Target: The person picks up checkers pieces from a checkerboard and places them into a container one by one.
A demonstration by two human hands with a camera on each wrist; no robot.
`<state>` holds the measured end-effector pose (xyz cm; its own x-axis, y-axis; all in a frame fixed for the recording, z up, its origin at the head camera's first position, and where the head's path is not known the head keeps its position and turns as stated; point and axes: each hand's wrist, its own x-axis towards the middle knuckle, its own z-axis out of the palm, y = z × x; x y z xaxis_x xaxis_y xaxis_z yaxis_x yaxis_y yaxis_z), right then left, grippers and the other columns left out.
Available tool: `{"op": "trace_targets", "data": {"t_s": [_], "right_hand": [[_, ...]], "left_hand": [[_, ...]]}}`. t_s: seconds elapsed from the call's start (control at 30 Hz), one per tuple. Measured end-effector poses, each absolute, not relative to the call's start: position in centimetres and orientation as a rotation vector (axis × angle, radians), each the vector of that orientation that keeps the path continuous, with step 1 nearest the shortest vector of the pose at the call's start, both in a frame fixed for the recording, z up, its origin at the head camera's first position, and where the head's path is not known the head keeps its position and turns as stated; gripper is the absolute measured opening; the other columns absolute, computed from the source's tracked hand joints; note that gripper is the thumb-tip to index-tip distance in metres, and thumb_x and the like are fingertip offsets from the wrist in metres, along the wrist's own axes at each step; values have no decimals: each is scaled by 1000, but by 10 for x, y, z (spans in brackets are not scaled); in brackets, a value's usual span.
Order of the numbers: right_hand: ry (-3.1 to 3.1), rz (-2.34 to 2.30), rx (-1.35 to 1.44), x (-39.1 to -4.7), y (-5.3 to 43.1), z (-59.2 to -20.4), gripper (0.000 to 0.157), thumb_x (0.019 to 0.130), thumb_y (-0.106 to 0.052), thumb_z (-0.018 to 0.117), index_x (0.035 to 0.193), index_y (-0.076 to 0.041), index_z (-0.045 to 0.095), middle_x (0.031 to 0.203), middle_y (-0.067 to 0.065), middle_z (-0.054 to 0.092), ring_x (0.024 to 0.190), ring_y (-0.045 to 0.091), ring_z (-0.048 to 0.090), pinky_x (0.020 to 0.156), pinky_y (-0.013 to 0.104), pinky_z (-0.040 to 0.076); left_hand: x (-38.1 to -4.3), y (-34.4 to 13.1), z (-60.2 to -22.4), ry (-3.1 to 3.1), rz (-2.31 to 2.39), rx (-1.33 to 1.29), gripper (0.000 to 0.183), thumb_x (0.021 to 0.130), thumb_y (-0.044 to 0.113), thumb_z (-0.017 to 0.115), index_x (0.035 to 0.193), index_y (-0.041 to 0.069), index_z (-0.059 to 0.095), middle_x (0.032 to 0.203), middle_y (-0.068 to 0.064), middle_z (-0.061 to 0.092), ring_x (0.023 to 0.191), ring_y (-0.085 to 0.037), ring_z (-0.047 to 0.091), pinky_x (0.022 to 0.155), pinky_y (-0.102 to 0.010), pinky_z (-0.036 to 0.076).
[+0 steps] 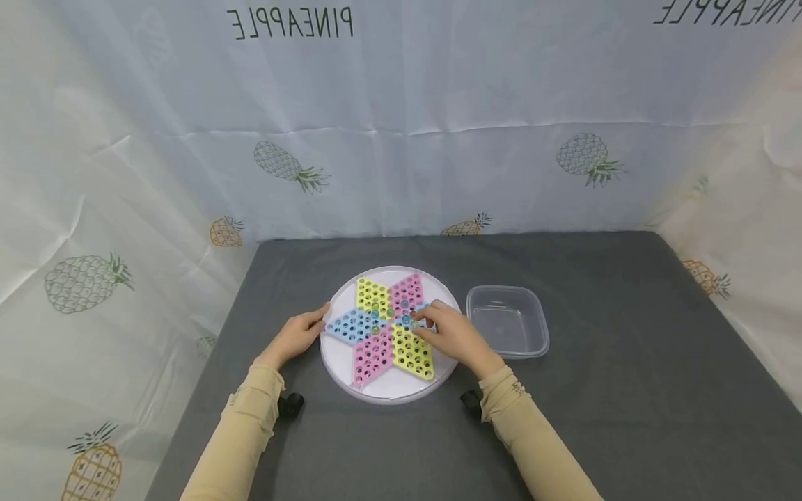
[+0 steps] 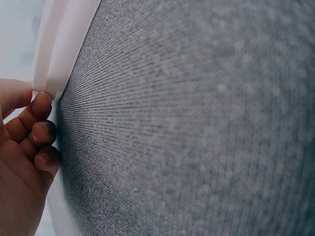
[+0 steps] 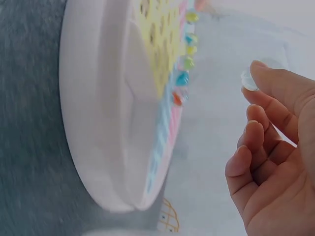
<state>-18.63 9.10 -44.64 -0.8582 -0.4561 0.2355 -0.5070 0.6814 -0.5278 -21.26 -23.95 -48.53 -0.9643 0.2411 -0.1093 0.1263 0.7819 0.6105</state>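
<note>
A round white Chinese checkers board [image 1: 399,386] lies on the table, with a star of yellow, pink and blue perforated points. My left hand [image 1: 296,338] grips its left rim; in the left wrist view the thumb and index finger [image 2: 43,104] pinch the white edge. Over the right side of the star, my right hand [image 1: 454,335] pinches a clear marble [image 3: 249,80] between thumb and index finger, raised above the surface. Several coloured glass marbles [image 3: 182,77] sit around the star's middle, some blue, some greenish, one with red.
To the board's right stands a clear plastic container [image 1: 512,353], close to my right hand. A dark grey cloth [image 1: 626,383] covers the table. Behind and at the sides hangs a pale curtain [image 1: 426,174] with pineapple prints.
</note>
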Motion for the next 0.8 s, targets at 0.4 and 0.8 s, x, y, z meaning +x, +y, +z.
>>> {"op": "trace_targets", "data": {"t_s": [0.4, 0.8], "right_hand": [[-2767, 996, 692, -184, 123, -431, 16, 86, -23, 66, 99, -13, 67, 82, 3, 52, 67, 9, 42, 60, 23, 39], [-2803, 944, 529, -183, 155, -424, 21, 84, -24, 68, 101, -12, 68, 84, 0, 53, 69, 10, 45, 62, 25, 40]], "left_hand": [[-209, -240, -484, 2799, 933, 276, 47, 96, 16, 47, 142, 8, 38, 143, -14, 41, 131, -35, 41, 105, -51, 32], [-210, -239, -483, 2777, 940, 255, 48, 97, 18, 46, 143, 10, 36, 144, -13, 40, 133, -34, 39, 106, -51, 32]]}}
